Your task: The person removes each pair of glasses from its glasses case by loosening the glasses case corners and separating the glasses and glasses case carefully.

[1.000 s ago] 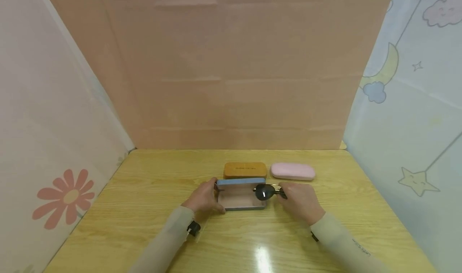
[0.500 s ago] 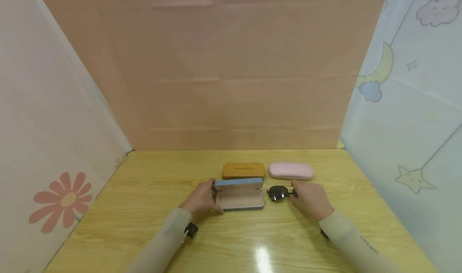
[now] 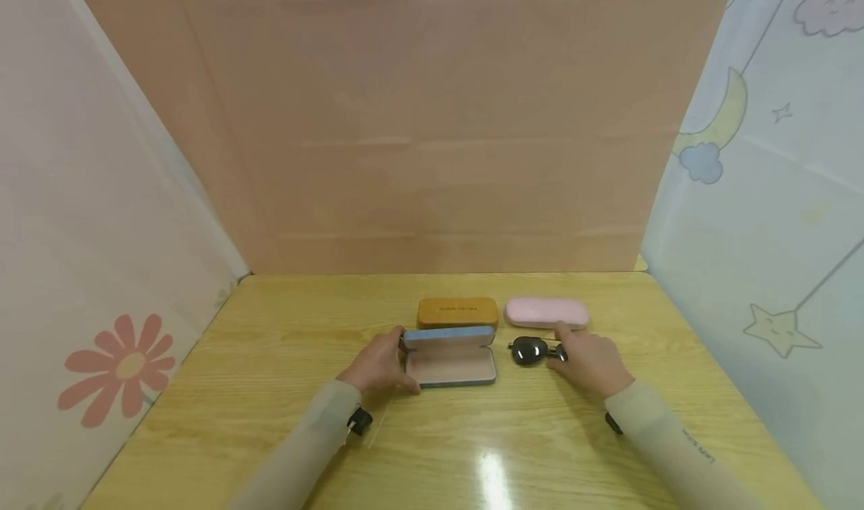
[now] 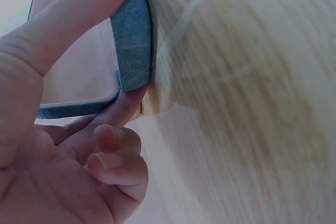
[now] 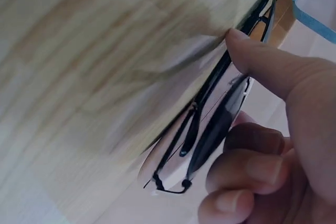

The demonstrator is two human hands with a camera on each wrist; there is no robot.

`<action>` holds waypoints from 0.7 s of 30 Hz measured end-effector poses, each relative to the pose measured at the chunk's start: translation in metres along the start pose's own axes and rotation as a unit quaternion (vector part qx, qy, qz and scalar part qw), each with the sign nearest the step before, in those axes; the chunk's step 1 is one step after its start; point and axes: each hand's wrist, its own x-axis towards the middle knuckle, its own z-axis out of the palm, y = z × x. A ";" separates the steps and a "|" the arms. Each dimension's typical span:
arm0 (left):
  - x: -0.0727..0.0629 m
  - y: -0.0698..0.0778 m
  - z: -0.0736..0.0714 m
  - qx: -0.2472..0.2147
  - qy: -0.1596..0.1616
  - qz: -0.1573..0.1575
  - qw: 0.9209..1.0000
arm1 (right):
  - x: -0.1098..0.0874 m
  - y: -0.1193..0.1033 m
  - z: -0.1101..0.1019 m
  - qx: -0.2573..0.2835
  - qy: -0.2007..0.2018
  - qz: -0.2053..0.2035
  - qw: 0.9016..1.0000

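Both busy: left hand (image 3: 378, 364) grips open blue case (image 3: 451, 367) at left end; right hand (image 3: 594, 361) holds sunglasses (image 3: 529, 350) on worktop (image 3: 317, 304); orange case (image 3: 457, 312), pink case (image 3: 547, 313) farther.

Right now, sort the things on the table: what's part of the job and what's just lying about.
Likely part of the job:
blue case, open, gripped by the left hand
sunglasses, at the right hand

Apparently just lying about:
orange case, closed
pink case, closed

A wooden table (image 3: 270, 330) with bright glare (image 3: 494, 480) meets a tan backdrop (image 3: 405, 120) between a flowered wall (image 3: 81, 195) and a starry wall (image 3: 763, 225).
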 end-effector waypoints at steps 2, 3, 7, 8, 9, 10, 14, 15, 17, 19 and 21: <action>-0.001 0.000 0.000 -0.001 -0.001 0.003 1.000 | 0.000 -0.001 -0.002 0.012 -0.021 0.008 1.000; -0.001 0.000 0.000 -0.001 -0.001 0.005 1.000 | 0.000 -0.002 -0.002 0.018 -0.030 0.013 0.999; -0.002 0.003 -0.002 -0.001 -0.001 0.001 1.000 | 0.000 -0.003 -0.003 0.035 -0.047 0.022 0.998; -0.002 0.003 -0.002 0.000 -0.001 0.000 1.000 | 0.000 -0.003 -0.003 0.038 -0.047 0.023 0.998; -0.002 0.003 -0.002 0.001 -0.002 -0.002 1.000 | 0.000 -0.003 -0.003 0.039 -0.046 0.023 0.998; -0.002 0.004 -0.002 0.001 -0.002 -0.004 1.000 | 0.000 -0.002 -0.003 0.038 -0.044 0.024 0.998; -0.002 0.005 -0.001 0.003 -0.006 -0.004 1.000 | 0.001 0.000 -0.002 0.028 -0.039 0.019 0.999; -0.002 0.005 -0.001 0.005 -0.007 -0.004 1.000 | 0.001 0.000 -0.001 0.026 -0.040 0.017 0.999; -0.002 0.005 -0.001 0.007 -0.008 -0.005 1.000 | 0.002 0.001 0.000 0.027 -0.043 0.013 0.999; -0.001 0.004 -0.001 0.008 -0.009 -0.007 1.000 | 0.002 0.000 0.000 0.032 -0.049 0.011 0.998; 0.000 0.003 -0.001 0.010 -0.012 -0.004 1.000 | 0.002 0.001 0.000 0.034 -0.050 0.011 0.998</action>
